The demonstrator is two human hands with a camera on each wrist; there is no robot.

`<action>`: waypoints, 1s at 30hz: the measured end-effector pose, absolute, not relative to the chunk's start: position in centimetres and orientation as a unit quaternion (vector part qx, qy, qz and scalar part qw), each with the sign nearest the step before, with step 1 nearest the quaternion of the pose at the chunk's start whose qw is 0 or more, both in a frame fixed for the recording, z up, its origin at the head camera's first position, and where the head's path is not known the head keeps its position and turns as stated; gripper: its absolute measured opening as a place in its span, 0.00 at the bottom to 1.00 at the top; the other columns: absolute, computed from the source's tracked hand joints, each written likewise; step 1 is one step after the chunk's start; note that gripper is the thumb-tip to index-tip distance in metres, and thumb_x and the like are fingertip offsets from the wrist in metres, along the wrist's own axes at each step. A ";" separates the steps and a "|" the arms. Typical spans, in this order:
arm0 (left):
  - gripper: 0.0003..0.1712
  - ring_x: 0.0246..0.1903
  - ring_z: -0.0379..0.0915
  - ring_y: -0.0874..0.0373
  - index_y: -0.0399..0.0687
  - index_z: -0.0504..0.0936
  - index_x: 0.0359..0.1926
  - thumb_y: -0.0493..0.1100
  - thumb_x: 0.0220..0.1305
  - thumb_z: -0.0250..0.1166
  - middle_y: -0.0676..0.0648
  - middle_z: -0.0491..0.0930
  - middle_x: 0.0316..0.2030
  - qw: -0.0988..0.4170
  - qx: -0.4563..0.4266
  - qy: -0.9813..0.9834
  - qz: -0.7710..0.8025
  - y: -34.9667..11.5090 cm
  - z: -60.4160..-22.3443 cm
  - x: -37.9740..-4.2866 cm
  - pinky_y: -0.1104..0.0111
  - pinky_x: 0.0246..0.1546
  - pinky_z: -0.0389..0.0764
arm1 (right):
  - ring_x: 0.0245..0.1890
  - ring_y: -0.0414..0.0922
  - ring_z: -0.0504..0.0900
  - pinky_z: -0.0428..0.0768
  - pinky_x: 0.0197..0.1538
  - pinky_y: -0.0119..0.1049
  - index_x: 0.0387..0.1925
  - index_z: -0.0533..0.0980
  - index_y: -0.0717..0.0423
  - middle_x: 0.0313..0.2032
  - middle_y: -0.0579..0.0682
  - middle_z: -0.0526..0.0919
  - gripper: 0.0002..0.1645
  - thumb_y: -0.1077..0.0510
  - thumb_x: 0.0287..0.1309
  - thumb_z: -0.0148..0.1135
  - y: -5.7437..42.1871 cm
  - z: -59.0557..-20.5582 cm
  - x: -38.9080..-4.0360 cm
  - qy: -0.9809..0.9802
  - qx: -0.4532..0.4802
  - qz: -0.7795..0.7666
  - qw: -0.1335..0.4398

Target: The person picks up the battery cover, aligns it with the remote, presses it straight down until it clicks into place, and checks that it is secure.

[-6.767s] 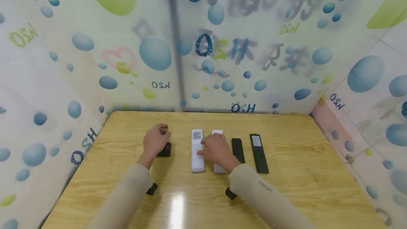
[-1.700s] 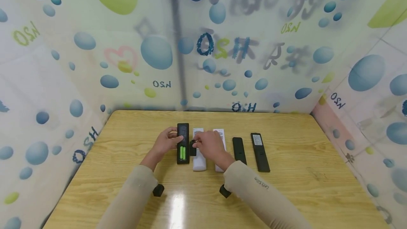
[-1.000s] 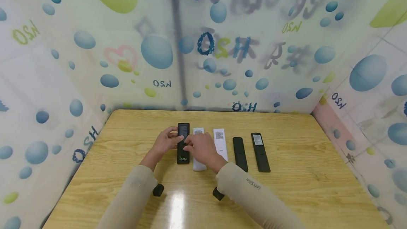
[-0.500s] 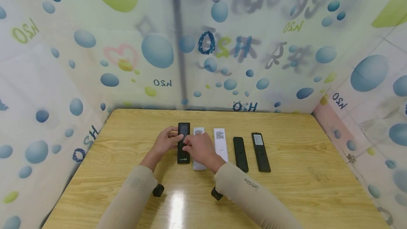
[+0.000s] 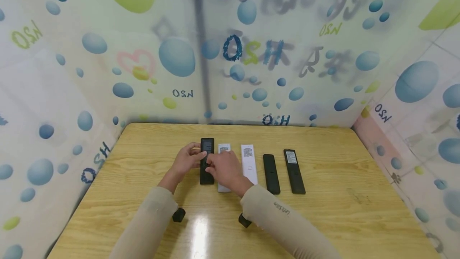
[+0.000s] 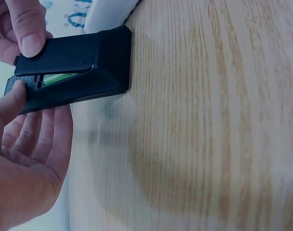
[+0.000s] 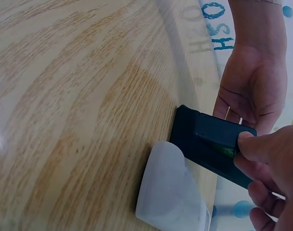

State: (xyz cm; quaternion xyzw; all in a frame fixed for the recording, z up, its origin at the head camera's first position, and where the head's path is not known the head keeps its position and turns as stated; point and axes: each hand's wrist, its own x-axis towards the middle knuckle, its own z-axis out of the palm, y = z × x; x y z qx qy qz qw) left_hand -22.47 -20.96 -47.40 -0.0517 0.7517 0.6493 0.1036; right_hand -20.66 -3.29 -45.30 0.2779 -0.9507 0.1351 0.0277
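On a wooden bench, two hands are working on a black remote lying left of centre. The left hand is gripping its left side with curled fingers. The right hand is pressing its battery cover, thumb on top. Green batteries are showing underneath. A white remote is lying just beside it.
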 end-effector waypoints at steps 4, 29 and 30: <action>0.24 0.39 0.80 0.60 0.42 0.70 0.63 0.44 0.69 0.61 0.33 0.76 0.57 0.100 -0.049 0.757 0.644 -20.9 -47.3 -22.3 0.62 0.43 0.85 | 0.32 0.39 0.77 0.74 0.41 0.37 0.38 0.81 0.40 0.30 0.36 0.84 0.11 0.41 0.58 0.65 -3.4 -45.4 -20.7 -0.951 0.280 0.122 0.045; 0.23 0.43 0.79 0.57 0.44 0.70 0.62 0.44 0.69 0.61 0.35 0.76 0.56 0.089 -0.049 0.769 0.632 -20.5 -47.2 -21.8 0.62 0.43 0.85 | 0.30 0.38 0.75 0.74 0.40 0.36 0.29 0.78 0.40 0.25 0.35 0.81 0.13 0.39 0.53 0.68 -3.3 -45.6 -21.0 -0.958 0.247 0.139 0.045; 0.23 0.43 0.79 0.57 0.44 0.71 0.62 0.44 0.69 0.61 0.35 0.76 0.56 0.089 -0.050 0.769 0.631 -20.5 -47.2 -21.8 0.62 0.43 0.85 | 0.29 0.38 0.75 0.75 0.40 0.36 0.28 0.78 0.41 0.25 0.35 0.81 0.14 0.38 0.53 0.68 -3.3 -45.5 -21.0 -0.960 0.241 0.137 0.040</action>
